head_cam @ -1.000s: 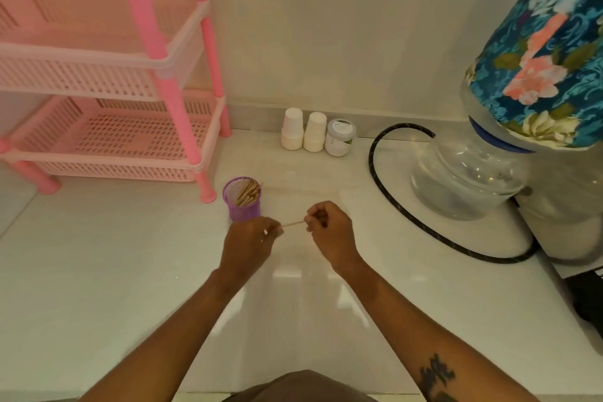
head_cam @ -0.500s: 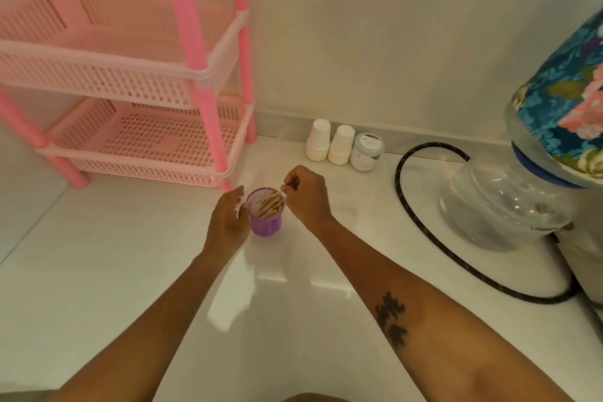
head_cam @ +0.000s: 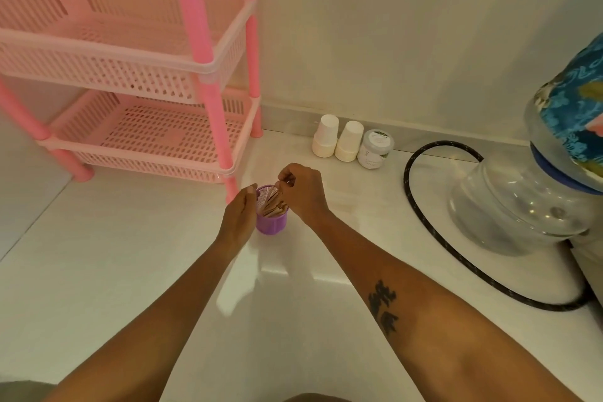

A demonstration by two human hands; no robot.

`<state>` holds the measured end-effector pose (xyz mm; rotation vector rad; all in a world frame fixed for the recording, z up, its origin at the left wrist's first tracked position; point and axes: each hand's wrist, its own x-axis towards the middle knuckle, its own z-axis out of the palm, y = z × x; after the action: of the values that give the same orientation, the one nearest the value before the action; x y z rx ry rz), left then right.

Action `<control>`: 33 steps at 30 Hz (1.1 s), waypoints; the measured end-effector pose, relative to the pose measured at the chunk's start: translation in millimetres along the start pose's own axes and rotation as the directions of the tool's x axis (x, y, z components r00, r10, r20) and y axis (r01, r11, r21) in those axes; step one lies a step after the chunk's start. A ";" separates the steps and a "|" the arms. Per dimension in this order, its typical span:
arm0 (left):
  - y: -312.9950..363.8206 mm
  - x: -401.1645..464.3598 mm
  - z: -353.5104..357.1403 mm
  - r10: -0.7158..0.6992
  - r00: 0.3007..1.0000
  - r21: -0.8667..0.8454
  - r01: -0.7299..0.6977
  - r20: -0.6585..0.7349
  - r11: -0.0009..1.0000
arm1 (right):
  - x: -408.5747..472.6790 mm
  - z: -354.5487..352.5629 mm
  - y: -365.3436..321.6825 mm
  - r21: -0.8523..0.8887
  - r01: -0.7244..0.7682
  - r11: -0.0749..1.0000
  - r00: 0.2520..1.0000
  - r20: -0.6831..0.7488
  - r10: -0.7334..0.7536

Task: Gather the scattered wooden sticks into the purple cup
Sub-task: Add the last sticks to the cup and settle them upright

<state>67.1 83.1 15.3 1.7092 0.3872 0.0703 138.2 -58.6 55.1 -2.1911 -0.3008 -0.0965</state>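
Two hands meet at the purple cup (head_cam: 271, 222), which stands upright on the white bench (head_cam: 114, 271) just near of the pink rack (head_cam: 130, 75). The right hand (head_cam: 303, 194) hovers over the cup's right rim with its fingertips pressed together, pinching what looks like a wooden stick (head_cam: 277, 193) angled down into the mouth; how much of it is already inside I cannot tell. The left hand (head_cam: 239, 217) rests against the cup's left wall, fingers fairly straight, steadying it rather than gripping. A bundle of wooden sticks (head_cam: 272, 206) already fills the cup and leans toward the right, and that crowding is the main risk: the incoming stick could catch on the ends of the others and lever a few out over the rim. The cup looks light and narrow, so a downward push off-centre could tip it to the right, away from the bracing hand, and spill everything back across the bench. Letting go too early could also leave the stick propped on the rim, ready to slide off.
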 end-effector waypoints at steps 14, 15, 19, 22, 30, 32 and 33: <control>-7.3 -19.4 30.3 -0.131 0.984 -0.148 0.148 0.120 0.978 | -84.2 -8.5 67.9 0.315 -0.428 0.847 0.904 0.145 0.403; -8.2 -24.6 35.8 -0.118 0.984 -0.139 0.136 0.133 0.981 | -90.4 -8.0 70.1 0.336 -0.410 0.848 0.912 0.176 0.371; -6.8 -44.3 54.8 -0.139 0.973 -0.114 0.162 0.185 0.980 | -107.6 -12.5 79.1 0.504 -0.340 0.794 0.940 0.178 0.290; -7.1 -54.3 64.2 -0.191 0.949 -0.056 0.211 0.252 0.976 | -114.7 -20.6 85.0 0.464 -0.318 0.827 0.946 0.096 0.309; -12.5 -54.0 75.1 -0.231 0.944 -0.010 0.240 0.235 0.971 | -121.6 -42.4 97.2 0.387 -0.321 0.865 0.934 -0.023 0.356; -10.4 -52.7 76.3 -0.214 0.950 -0.017 0.224 0.226 0.974 | -117.6 -49.6 97.1 0.427 -0.325 0.844 0.919 -0.067 0.388; -9.3 -52.4 76.7 -0.210 0.952 -0.023 0.220 0.221 0.975 | -114.8 -53.8 96.8 0.436 -0.330 0.838 0.911 -0.086 0.403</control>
<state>36.0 -3.9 1.5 1.5991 0.4020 -0.2634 53.4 -177.5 -9.0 -1.7633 0.1937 -0.0068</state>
